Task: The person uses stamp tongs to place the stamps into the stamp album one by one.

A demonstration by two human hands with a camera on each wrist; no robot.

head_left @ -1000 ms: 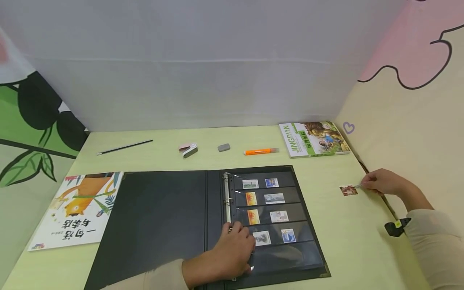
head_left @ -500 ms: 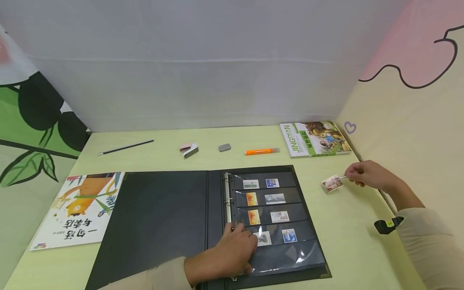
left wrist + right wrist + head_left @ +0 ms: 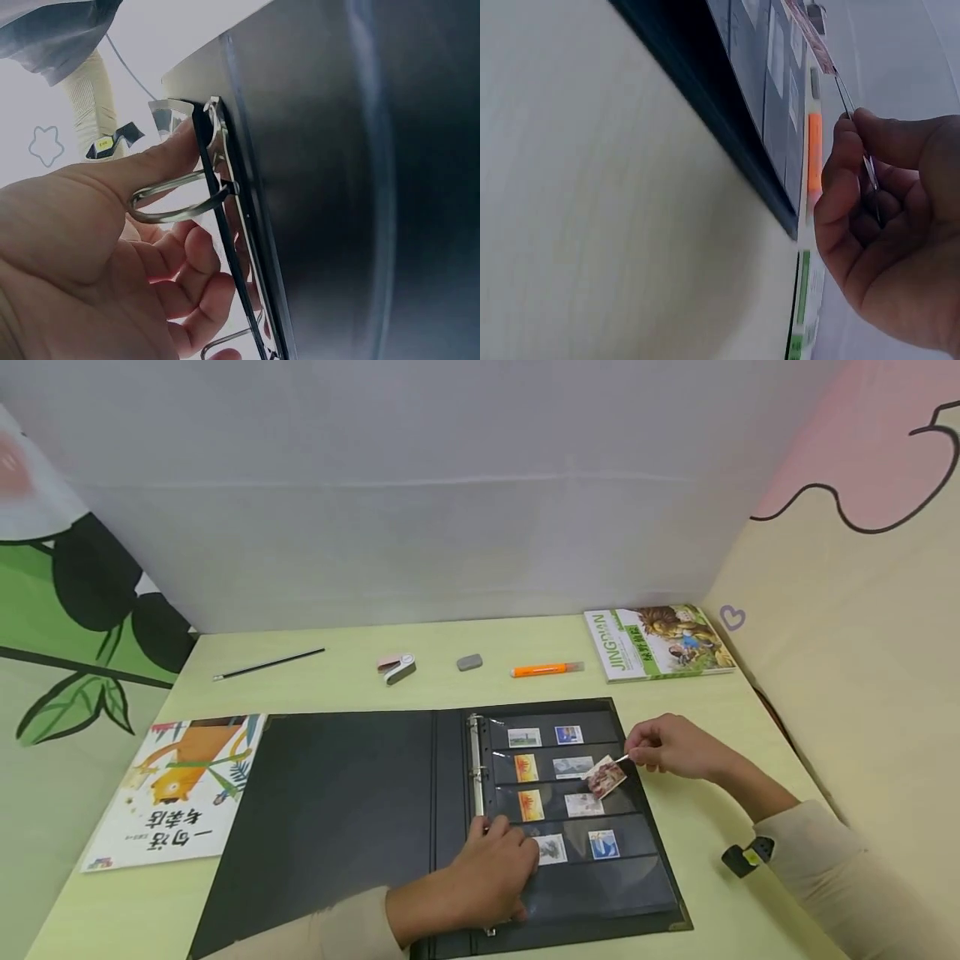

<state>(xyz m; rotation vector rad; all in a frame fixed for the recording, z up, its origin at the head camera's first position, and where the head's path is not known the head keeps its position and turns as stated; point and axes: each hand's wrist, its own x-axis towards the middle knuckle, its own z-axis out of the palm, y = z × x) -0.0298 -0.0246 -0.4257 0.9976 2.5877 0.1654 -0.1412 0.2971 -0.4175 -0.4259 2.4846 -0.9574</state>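
My right hand (image 3: pixel 675 746) pinches slim metal tweezers (image 3: pixel 845 96) between thumb and fingers. At their tips is a reddish-brown picture stamp (image 3: pixel 606 777), tilted over the right side of an open black ring-binder stamp album (image 3: pixel 345 802). My left hand (image 3: pixel 487 877) rests with bent fingers on the inner edge of the clear-pocketed album page (image 3: pixel 592 889). In the left wrist view, its thumb and fingers touch the page edge beside the metal rings (image 3: pixel 169 216). Several stamps sit in the upper pocket rows, among them a blue one (image 3: pixel 603 844).
A picture book (image 3: pixel 180 793) lies left, partly under the album cover. Along the back are a black pencil (image 3: pixel 270 664), a small stapler (image 3: pixel 397 668), a grey eraser (image 3: pixel 469 662), an orange marker (image 3: pixel 546 669) and another book (image 3: pixel 660 643). A wall borders the right side.
My right hand has carried the tweezers and stamp leftward from the right edge of the table to above the album page. The left hand has stayed on the page.
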